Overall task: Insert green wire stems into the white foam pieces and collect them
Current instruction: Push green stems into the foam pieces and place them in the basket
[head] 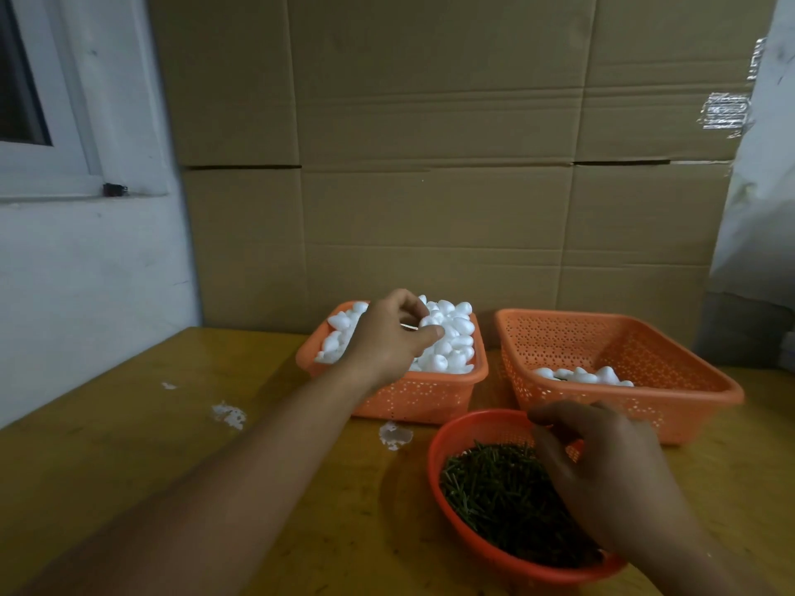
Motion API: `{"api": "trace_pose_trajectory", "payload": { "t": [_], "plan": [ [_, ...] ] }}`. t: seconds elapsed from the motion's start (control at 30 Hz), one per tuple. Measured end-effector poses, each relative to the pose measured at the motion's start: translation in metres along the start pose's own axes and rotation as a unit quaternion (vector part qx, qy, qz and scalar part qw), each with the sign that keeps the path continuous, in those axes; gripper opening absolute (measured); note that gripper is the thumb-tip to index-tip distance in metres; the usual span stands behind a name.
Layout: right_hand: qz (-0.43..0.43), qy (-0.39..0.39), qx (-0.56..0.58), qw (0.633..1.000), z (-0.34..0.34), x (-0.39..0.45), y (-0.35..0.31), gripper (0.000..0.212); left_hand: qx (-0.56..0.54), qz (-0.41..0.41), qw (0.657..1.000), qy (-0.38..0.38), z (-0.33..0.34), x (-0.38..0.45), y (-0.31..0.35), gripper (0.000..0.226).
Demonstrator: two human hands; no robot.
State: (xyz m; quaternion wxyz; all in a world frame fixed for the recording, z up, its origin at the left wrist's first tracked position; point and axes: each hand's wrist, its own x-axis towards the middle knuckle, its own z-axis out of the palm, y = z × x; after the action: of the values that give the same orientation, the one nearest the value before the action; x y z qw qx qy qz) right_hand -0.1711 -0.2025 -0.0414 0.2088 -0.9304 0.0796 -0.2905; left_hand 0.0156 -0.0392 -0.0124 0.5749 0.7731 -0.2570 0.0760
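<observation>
A single head-worn view looks forward and down across the table [129,466], close over the near edge, facing the cardboard wall [430,144] at the far edge. Both forearms enter from below.

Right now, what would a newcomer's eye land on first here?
Probably the orange basket heaped with white foam pieces at the back of the yellow table, where the left hand pinches one piece. Next, the round red basket of green wire stems in front, with the right hand over it. A larger orange basket at the right holds only a few foam pieces.
</observation>
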Motion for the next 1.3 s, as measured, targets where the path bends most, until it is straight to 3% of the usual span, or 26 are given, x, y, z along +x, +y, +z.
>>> {"api": "trace_pose_trajectory", "payload": {
  "t": [0.2,0.4,0.6,0.7,0.9,1.17,1.3],
  "plan": [
    [0.0,-0.012,-0.009,1.0,0.0,0.0,-0.002,0.021,-0.029,0.052,0.998,-0.012,0.009,-0.053,0.008,0.022],
    [-0.014,-0.031,-0.024,0.999,-0.001,0.0,0.002,0.023,-0.03,0.084,0.991,-0.103,0.014,-0.085,0.01,0.032],
    [-0.016,-0.216,-0.083,0.973,-0.002,0.005,0.007,0.011,-0.061,0.052,0.983,-0.165,0.014,-0.097,0.007,0.027],
    [-0.013,-0.25,-0.108,0.962,-0.002,0.005,0.004,0.023,-0.063,0.057,0.98,-0.178,0.012,-0.099,0.006,0.034],
    [-0.021,-0.308,-0.16,0.937,0.004,0.007,-0.006,0.037,-0.04,0.083,0.98,-0.174,0.016,-0.102,0.006,0.019],
    [-0.034,-0.282,-0.161,0.945,0.012,0.008,-0.004,0.016,-0.039,0.08,0.988,-0.13,0.018,-0.099,0.002,0.027],
    [-0.025,-0.258,-0.141,0.955,0.013,0.007,-0.002,0.011,-0.101,0.033,0.985,-0.134,0.02,-0.101,0.005,0.025]
  ]
}}
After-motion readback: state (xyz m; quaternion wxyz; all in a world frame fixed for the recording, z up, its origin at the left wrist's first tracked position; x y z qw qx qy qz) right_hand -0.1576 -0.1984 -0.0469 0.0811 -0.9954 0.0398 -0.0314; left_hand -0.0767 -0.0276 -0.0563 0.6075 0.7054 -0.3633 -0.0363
